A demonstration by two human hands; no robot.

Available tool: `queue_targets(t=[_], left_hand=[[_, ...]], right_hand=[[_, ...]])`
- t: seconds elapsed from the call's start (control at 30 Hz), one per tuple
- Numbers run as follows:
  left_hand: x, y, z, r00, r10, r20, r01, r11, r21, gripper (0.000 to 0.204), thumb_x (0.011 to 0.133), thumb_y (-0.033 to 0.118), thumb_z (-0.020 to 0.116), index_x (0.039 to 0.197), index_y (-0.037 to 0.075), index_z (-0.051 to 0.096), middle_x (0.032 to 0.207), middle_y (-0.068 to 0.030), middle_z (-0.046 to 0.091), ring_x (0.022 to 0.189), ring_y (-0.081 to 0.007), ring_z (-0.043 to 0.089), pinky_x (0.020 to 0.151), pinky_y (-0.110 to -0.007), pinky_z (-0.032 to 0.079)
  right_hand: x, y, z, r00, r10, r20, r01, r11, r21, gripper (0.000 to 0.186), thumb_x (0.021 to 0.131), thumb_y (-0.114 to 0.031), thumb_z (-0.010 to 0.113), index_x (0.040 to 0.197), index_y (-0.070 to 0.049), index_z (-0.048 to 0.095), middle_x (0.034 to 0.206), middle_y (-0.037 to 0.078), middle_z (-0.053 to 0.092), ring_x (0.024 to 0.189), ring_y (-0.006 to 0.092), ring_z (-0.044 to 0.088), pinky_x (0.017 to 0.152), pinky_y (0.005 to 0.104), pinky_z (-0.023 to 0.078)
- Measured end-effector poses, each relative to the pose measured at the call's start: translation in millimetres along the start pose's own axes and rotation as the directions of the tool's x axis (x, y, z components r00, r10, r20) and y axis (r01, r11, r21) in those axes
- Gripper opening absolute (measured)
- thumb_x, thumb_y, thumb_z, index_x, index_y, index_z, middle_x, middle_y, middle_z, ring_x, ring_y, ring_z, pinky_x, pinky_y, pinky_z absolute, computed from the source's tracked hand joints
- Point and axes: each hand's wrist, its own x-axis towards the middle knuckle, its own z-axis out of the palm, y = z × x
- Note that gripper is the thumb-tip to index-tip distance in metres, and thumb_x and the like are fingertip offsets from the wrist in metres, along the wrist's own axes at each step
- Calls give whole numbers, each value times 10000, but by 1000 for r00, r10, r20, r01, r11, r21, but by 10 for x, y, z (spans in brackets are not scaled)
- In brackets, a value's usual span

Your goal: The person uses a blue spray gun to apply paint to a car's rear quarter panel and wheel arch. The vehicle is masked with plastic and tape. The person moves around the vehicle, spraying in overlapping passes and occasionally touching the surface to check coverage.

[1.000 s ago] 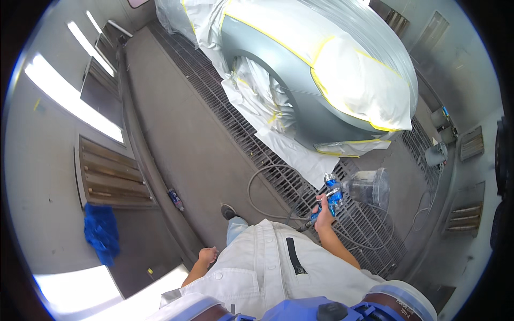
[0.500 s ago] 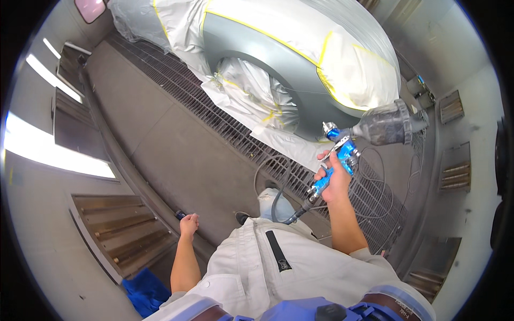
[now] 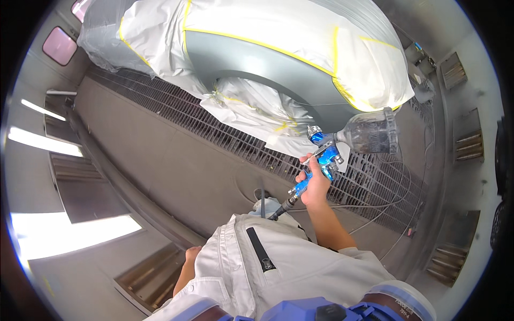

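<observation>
My right hand (image 3: 316,184) is wrapped round the handle of a blue spray gun (image 3: 325,155), its fingers at the trigger. The gun is tipped sideways: its silver nozzle points to the upper left and its grey translucent paint cup (image 3: 369,132) sticks out to the right. From the handle's lower end a dark air hose (image 3: 282,208) runs down by my waist. Beyond the gun is a car's grey fender (image 3: 251,56), apart from the nozzle. White masking sheet (image 3: 262,18) edged with yellow tape surrounds it. Low at my left side, my left hand (image 3: 193,253) is partly hidden by my jacket; its fingers hardly show.
White sheeting (image 3: 257,104) covers the wheel opening. A metal floor grating (image 3: 176,109) runs alongside the car, with loops of hose (image 3: 393,202) lying over it at the right. Booth walls with vents (image 3: 470,140) and bright lamps (image 3: 75,232) stand on both sides.
The view has turned, and the car sits more level in it. The spray gun has moved slightly left in view. My left hand has drawn back to my side, partly behind the jacket.
</observation>
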Motion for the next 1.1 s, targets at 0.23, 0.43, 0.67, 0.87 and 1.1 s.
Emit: queue_targets(t=[0.23,0.43,0.67,0.87,1.1], left_hand=[[1313,101,-888,993,-9,117,10,1000,-7,296,770,303,666,873,27,701,819,-84,687,754,-137,633,714,-284,492],[2646,670,-2150,976,116,186,-68,967,-247,210,808,210,627,788,4,664,682,-50,625,617,-134,571,595,-290,471],[3499,1248,-3927,966,90,241,-67,993,-102,106,809,106,627,739,40,583,556,-5,488,448,-101,468,359,-221,362],[4189,2024,-4413,942,95,323,-7,965,-261,230,873,252,564,737,68,554,549,28,425,424,-68,394,345,-205,276],[4651,2389,-4411,840,371,396,-387,921,-42,302,883,318,528,705,77,566,547,18,436,424,-91,393,359,-243,277]], right_hand=[[131,680,670,962,-103,-253,99,995,-28,202,893,-167,554,1056,-50,536,910,76,594,492,120,442,461,281,386],[-103,1562,1456,886,-198,-418,248,967,67,182,888,-145,544,1043,-50,539,882,72,602,490,123,448,459,277,394],[-732,2312,2640,792,-296,-534,396,915,81,167,892,-130,539,1025,-29,548,867,73,618,454,123,454,418,271,389],[-863,2616,3206,746,-340,-573,446,894,49,160,905,-151,527,1020,-41,541,887,76,610,484,123,457,453,282,405],[-504,3004,3717,692,-362,-625,529,843,98,177,899,-135,537,1047,-38,542,889,62,616,472,116,454,432,262,385]])
